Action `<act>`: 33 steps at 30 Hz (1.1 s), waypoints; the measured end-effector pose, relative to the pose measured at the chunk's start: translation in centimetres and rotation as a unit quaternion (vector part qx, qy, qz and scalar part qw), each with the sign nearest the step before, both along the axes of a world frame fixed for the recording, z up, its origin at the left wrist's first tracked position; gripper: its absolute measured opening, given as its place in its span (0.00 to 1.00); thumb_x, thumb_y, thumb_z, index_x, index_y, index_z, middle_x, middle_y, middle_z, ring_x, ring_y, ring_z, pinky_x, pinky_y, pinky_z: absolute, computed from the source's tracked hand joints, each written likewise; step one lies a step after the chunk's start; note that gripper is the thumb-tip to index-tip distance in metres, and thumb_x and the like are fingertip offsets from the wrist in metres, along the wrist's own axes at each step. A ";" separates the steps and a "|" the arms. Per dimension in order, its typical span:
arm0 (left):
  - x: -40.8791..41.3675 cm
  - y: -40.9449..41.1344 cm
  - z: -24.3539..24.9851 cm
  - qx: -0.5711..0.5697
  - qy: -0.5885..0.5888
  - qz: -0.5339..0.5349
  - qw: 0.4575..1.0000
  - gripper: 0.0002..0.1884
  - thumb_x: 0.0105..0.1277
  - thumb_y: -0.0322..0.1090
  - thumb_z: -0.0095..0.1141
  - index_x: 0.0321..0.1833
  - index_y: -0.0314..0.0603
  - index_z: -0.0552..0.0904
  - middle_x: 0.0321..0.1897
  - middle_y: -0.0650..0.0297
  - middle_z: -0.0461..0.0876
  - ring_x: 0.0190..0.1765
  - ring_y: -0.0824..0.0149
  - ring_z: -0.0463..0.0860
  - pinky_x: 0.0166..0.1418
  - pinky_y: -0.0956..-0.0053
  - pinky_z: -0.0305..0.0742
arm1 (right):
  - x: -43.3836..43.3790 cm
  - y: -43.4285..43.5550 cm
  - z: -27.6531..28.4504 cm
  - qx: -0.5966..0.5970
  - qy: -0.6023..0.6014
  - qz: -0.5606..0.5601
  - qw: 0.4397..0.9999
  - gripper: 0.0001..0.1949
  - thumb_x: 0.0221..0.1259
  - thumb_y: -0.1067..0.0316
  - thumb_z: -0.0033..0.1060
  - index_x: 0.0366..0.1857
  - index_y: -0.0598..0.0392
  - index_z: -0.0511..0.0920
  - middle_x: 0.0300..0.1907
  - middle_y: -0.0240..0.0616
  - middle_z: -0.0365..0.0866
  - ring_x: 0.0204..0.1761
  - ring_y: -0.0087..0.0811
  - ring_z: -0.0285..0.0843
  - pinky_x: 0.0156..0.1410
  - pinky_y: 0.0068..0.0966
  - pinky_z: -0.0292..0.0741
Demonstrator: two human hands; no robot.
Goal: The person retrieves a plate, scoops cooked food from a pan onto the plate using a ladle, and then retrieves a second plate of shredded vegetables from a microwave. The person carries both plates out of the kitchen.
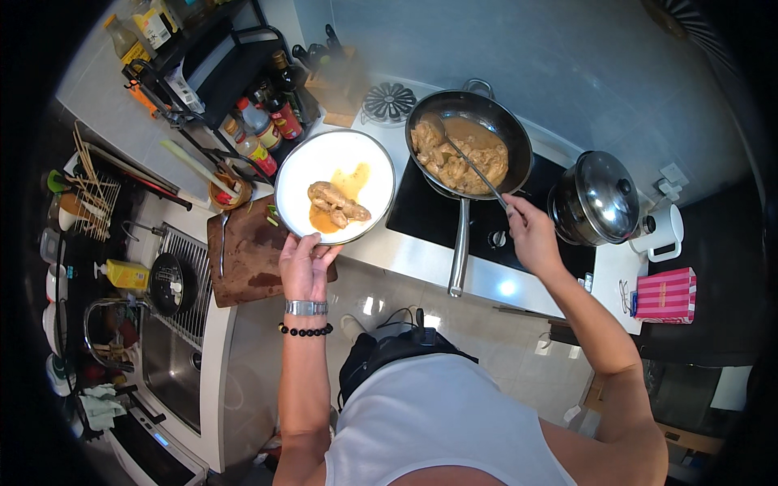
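My left hand (pixel 305 267) grips the near rim of a white dish (pixel 304 158), its thumb over the edge. Pieces of cooked meat (pixel 337 203) lie in brown sauce on the dish. My right hand (pixel 532 234) is closed around the handle of a metal ladle (pixel 477 170). The ladle's bowl is at the left inside a dark wok (pixel 519 146), against meat in brown sauce (pixel 465 161). The wok stands on the black cooktop (pixel 419 212), its long metal handle (pixel 462 243) pointing towards me.
A lidded pot (pixel 598 197) stands right of the wok. A wooden cutting board (pixel 243 255) with a metal utensil lies left, below the dish. Behind are a knife block (pixel 337 82) and bottles (pixel 285 115) on a black rack. The sink (pixel 173 376) is at lower left.
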State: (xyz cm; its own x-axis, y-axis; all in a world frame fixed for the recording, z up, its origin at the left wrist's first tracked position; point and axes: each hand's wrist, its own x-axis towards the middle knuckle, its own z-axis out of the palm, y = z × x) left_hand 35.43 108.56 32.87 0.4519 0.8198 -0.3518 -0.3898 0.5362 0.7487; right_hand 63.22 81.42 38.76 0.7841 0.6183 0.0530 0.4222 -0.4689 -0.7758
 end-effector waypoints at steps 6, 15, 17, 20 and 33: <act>0.0 0.2 0.0 -0.004 0.012 -0.006 1.000 0.19 0.70 0.19 0.56 0.64 0.28 0.74 0.55 0.47 0.85 0.50 0.52 0.90 0.54 0.52 0.91 | -3.5 -0.3 -0.9 -0.010 -0.070 0.003 0.998 0.18 0.75 0.77 0.54 0.64 0.57 0.81 0.35 0.48 0.86 0.33 0.40 0.87 0.44 0.31 0.82; 0.6 0.4 -0.3 -0.021 0.016 -0.002 1.000 0.19 0.70 0.19 0.56 0.63 0.30 0.76 0.52 0.52 0.87 0.43 0.62 0.89 0.55 0.50 0.91 | -3.7 -1.9 -2.5 0.106 0.196 -0.055 0.973 0.15 0.83 0.69 0.53 0.67 0.55 0.81 0.25 0.22 0.71 0.23 0.14 0.63 0.27 0.16 0.60; 0.8 0.2 0.1 -0.027 0.031 0.002 0.999 0.18 0.70 0.18 0.56 0.62 0.31 0.76 0.49 0.54 0.87 0.39 0.65 0.87 0.55 0.50 0.91 | -3.9 -2.1 -0.2 0.103 0.350 -0.094 0.926 0.16 0.84 0.66 0.51 0.67 0.53 0.80 0.24 0.22 0.68 0.21 0.13 0.59 0.23 0.16 0.56; 0.5 0.8 -1.8 -0.030 0.011 -0.016 0.999 0.22 0.70 0.18 0.56 0.66 0.29 0.73 0.59 0.48 0.83 0.55 0.51 0.88 0.59 0.47 0.90 | -3.0 -3.3 0.0 0.129 0.426 -0.102 0.890 0.16 0.84 0.65 0.50 0.68 0.52 0.79 0.22 0.20 0.63 0.19 0.11 0.53 0.21 0.14 0.49; 0.7 0.9 -3.6 -0.034 0.005 -0.037 0.999 0.18 0.70 0.17 0.55 0.62 0.28 0.76 0.51 0.52 0.85 0.38 0.62 0.85 0.56 0.50 0.91 | -1.4 -6.3 2.7 0.110 0.494 -0.101 0.857 0.21 0.78 0.74 0.42 0.70 0.55 0.76 0.22 0.20 0.61 0.18 0.12 0.51 0.19 0.12 0.48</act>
